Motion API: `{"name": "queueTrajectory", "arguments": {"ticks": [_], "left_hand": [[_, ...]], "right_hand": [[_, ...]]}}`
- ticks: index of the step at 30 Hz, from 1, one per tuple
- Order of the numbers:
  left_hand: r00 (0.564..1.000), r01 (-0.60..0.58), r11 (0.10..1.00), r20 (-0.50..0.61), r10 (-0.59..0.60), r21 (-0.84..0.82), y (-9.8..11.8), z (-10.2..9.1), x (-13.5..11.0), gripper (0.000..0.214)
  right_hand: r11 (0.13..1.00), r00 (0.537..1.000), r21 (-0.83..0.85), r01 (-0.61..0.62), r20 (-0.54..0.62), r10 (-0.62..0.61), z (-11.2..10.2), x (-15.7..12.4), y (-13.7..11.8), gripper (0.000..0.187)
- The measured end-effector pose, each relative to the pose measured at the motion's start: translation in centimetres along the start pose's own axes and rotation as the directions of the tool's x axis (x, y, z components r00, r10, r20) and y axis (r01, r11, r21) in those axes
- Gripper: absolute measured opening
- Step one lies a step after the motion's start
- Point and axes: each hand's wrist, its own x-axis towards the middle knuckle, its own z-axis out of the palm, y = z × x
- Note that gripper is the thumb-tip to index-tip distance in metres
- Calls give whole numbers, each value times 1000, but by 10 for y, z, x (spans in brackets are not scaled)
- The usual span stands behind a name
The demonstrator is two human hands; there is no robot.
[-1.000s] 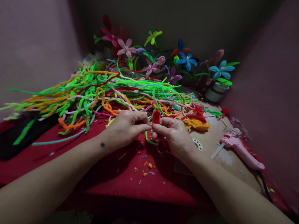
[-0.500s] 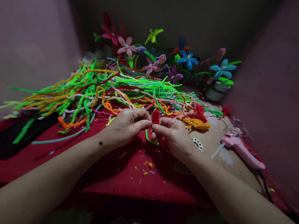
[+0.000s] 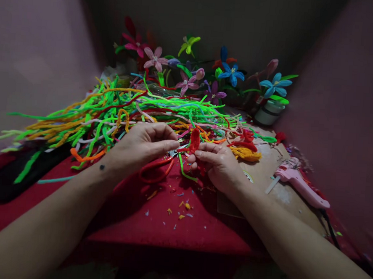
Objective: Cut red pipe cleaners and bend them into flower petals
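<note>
My right hand (image 3: 221, 162) pinches a red fuzzy pipe-cleaner petal (image 3: 195, 141) between thumb and fingers. A thin red tail runs from the petal's base to the left. My left hand (image 3: 148, 143) is closed in a pinch just left of the petal, apart from it. A tiny pale bit shows at its fingertips; whether they hold it or it lies behind cannot be made out. Scissors with red handles (image 3: 155, 176) lie on the cloth below my left hand, their blades partly hidden. Beside them rests a short green pipe cleaner (image 3: 184, 171).
A heap of coloured pipe cleaners (image 3: 112, 109) spreads behind my hands. Pipe-cleaner flowers (image 3: 231, 74) stand at the back. On the right, a pink glue gun (image 3: 300, 184) lies on a brown board (image 3: 277, 204). Small scraps (image 3: 187, 206) dot the red cloth (image 3: 121, 219).
My left hand has drawn away to the left from the red petal, uncovering the scissors. The petal, still in my right hand, now shows its tail.
</note>
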Motion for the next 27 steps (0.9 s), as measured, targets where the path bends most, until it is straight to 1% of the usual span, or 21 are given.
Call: {"name": "queueTrajectory", "arguments": {"ticks": [1, 5, 7, 9, 11, 13, 16, 18, 20, 22, 23, 27], "left_hand": [[1000, -2, 1000, -14, 2, -1, -2, 4, 1, 15], [997, -47, 999, 61, 45, 24, -7, 18, 2, 11], [995, -82, 996, 59, 79, 47, -8, 22, 2, 11], [994, -102, 992, 32, 100, 69, -9, 24, 2, 12], [994, -101, 994, 35, 100, 37, -8, 24, 2, 12], [994, -55, 997, 90, 60, -59, -7, 23, 2, 11], [980, 93, 972, 192, -51, -215, -4, 23, 0, 13], [969, 177, 935, 220, -111, -308, -2, 25, -2, 16], [963, 232, 885, 225, -150, -404, -2, 27, -2, 15], [963, 254, 846, 201, -177, -469, -4, 29, -1, 15], [966, 252, 835, 172, -192, -488, -5, 30, -1, 16], [970, 216, 834, 17, -241, -508, -10, 36, 0, 17]], "right_hand": [[1000, 1000, -6, 1, 4, -1, 0, 0, 0, 13], [1000, 999, -30, 3, 49, -1, 1, -2, 1, 13], [999, 998, -34, 2, 69, 0, 1, -2, 1, 14], [999, 997, -40, 3, 76, 0, 0, -2, 2, 15], [999, 997, -43, 6, 76, -3, -1, -2, 2, 16], [999, 997, -34, 12, 73, -10, -1, -2, 3, 19], [1000, 997, -7, -3, 77, 4, 1, -2, 1, 23], [999, 995, 15, -31, 94, 29, 3, -2, 0, 24], [998, 992, 24, -56, 113, 52, 4, -3, -1, 23], [998, 991, -9, -65, 113, 65, 5, -3, -2, 20], [997, 992, -46, -69, 102, 74, 5, -4, -2, 19], [981, 997, -186, -56, 38, 64, 8, -7, 1, 20]]}}
